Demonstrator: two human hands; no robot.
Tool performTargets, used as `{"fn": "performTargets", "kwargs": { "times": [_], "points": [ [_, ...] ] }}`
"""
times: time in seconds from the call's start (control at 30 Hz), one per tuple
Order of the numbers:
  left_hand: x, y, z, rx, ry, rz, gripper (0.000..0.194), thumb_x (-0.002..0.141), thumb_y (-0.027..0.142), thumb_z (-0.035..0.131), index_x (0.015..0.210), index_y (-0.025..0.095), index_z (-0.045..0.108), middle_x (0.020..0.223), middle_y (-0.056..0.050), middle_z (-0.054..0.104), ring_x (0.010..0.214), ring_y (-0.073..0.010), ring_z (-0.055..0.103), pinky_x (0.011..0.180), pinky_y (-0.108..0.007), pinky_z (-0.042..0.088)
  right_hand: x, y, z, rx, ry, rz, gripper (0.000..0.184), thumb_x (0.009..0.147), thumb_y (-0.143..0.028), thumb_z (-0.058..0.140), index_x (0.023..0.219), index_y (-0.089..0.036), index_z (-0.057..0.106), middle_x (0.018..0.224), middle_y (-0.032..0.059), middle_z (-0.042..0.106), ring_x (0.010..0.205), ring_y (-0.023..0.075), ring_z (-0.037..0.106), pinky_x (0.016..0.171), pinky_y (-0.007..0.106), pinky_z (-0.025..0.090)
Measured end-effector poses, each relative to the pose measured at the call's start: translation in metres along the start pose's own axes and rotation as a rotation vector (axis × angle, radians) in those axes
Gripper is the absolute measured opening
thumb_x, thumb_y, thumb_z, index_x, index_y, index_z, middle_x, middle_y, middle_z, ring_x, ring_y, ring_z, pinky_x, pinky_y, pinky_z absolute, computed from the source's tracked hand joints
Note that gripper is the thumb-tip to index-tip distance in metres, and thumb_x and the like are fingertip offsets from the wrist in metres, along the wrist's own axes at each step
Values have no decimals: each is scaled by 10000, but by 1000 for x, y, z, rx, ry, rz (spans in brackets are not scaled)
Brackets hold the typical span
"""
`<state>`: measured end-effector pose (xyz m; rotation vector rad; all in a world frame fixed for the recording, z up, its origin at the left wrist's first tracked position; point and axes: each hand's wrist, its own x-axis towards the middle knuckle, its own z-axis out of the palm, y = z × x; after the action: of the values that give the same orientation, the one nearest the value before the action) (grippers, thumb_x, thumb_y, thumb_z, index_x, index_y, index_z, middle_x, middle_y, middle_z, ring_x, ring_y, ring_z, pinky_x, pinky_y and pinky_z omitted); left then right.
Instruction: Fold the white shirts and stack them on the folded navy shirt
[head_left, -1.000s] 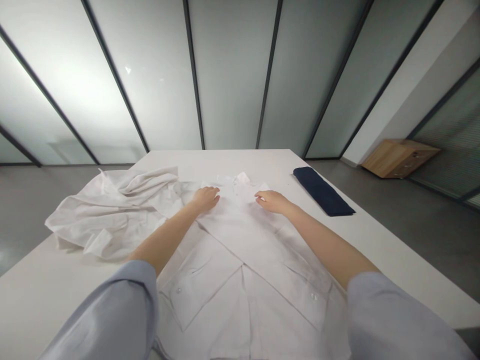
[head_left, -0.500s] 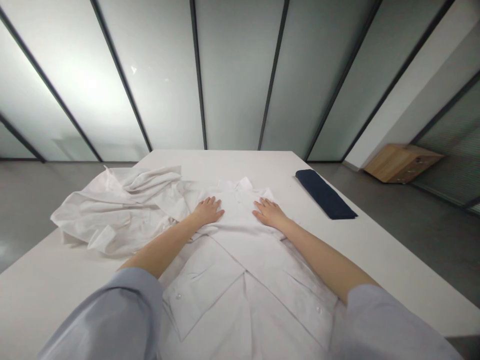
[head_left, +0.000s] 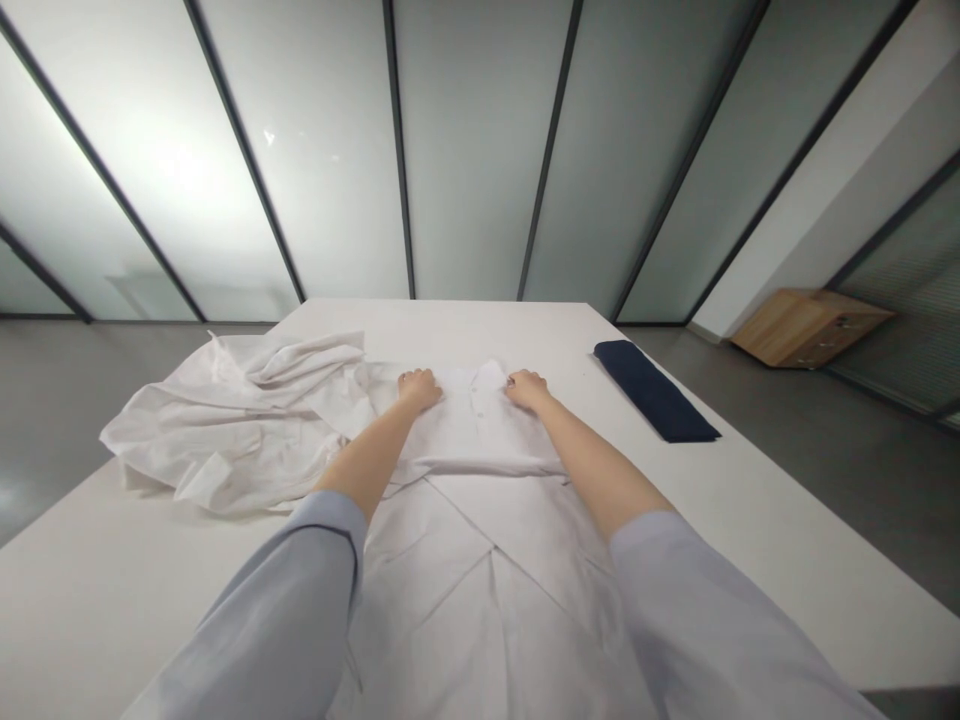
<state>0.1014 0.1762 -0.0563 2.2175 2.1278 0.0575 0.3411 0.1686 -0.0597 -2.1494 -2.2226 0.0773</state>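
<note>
A white button-up shirt lies spread on the table, with its collar at the far end. My left hand rests on the cloth just left of the collar, and my right hand rests just right of it. Both hands have curled fingers, and I cannot tell whether they pinch the fabric. A fold crosses the shirt below my hands. To the left, a crumpled white garment touches the shirt. My light blue sleeves cover the shirt's lower part.
The white table has grey floor beyond its sides. A folded navy cloth lies near its right edge. A low wooden cabinet stands on the floor at the right, and glass panels run along the far wall.
Both hands have slid forward toward the collar, and their fingers have gone from spread flat to curled. My forearms reach further forward. The view has shifted slightly.
</note>
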Motion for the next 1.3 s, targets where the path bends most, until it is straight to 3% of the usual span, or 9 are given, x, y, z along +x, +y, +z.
{"fn": "performTargets", "kwargs": {
  "times": [0.13, 0.27, 0.37, 0.53, 0.67, 0.8, 1.03, 1.2, 1.3],
  "points": [
    [12, 2, -5, -65, -79, -11, 310, 781, 229, 548, 1057, 169, 677, 1064, -130, 704, 1037, -263, 638, 902, -366, 443, 8, -3, 1, 54, 18, 33, 307, 846, -227, 497, 1079, -227, 697, 1146, 94, 670, 1099, 279, 563, 895, 367, 418],
    [9, -2, -18, -87, 25, 76, 320, 822, 200, 490, 1099, 192, 651, 1111, -98, 680, 1064, -228, 611, 879, -315, 453, 1, 4, -7, 77, 246, -35, 322, 858, -177, 469, 1117, -196, 659, 1159, 118, 632, 1064, 267, 541, 869, 354, 412],
    [-7, -12, -20, -28, 213, 292, 335, 796, 182, 504, 1102, 179, 642, 1184, -117, 628, 1148, -253, 539, 951, -353, 422, -14, 19, -8, 17, 359, -171, 291, 853, -139, 475, 1052, -175, 683, 1170, 135, 602, 1078, 263, 499, 900, 361, 382],
    [-37, -25, -15, 99, 93, 658, 229, 768, 173, 524, 895, 242, 701, 1176, -47, 628, 1168, -233, 506, 1027, -391, 373, -39, 40, -5, -68, 227, -362, 271, 845, -118, 500, 887, -214, 749, 1257, 96, 581, 1198, 264, 427, 1006, 407, 307],
    [-60, -11, -15, 48, 132, 529, 332, 900, 298, 414, 1142, 227, 629, 1232, -75, 603, 1185, -228, 500, 1010, -379, 398, -54, 32, -10, 9, 266, -350, 295, 891, -183, 467, 1055, -185, 713, 1218, 106, 612, 1139, 243, 495, 989, 388, 353],
    [-82, 10, -5, 70, -115, 354, 548, 901, 590, 368, 1327, 265, 482, 1391, -121, 486, 1271, -306, 449, 971, -474, 425, -83, 4, -6, 88, 176, -439, 373, 950, -356, 424, 1213, -187, 628, 1243, 107, 602, 1162, 232, 515, 1022, 396, 358],
    [-59, 15, 11, 76, -114, 287, 684, 901, 639, 307, 1463, 248, 307, 1582, -140, 193, 1429, -337, 210, 1066, -569, 275, -129, -33, 19, 57, -188, -341, 755, 900, -699, 271, 1512, -258, 280, 1575, 145, 206, 1422, 417, 154, 1092, 622, 166],
    [-51, 17, 3, 39, 143, 304, 557, 929, 485, 376, 1389, 172, 403, 1495, -157, 370, 1346, -282, 370, 1070, -413, 319, -98, -30, 22, 51, -178, -260, 827, 865, -758, 225, 1536, -275, 190, 1600, 127, 99, 1439, 411, 71, 1073, 681, 110],
    [-68, 27, -2, 39, 98, 333, 456, 934, 438, 363, 1267, 165, 517, 1300, -144, 563, 1213, -267, 498, 994, -391, 394, -64, -20, 19, 29, -162, -237, 790, 881, -730, 236, 1531, -282, 208, 1601, 111, 106, 1445, 379, 90, 1097, 639, 112]
  ]
}}
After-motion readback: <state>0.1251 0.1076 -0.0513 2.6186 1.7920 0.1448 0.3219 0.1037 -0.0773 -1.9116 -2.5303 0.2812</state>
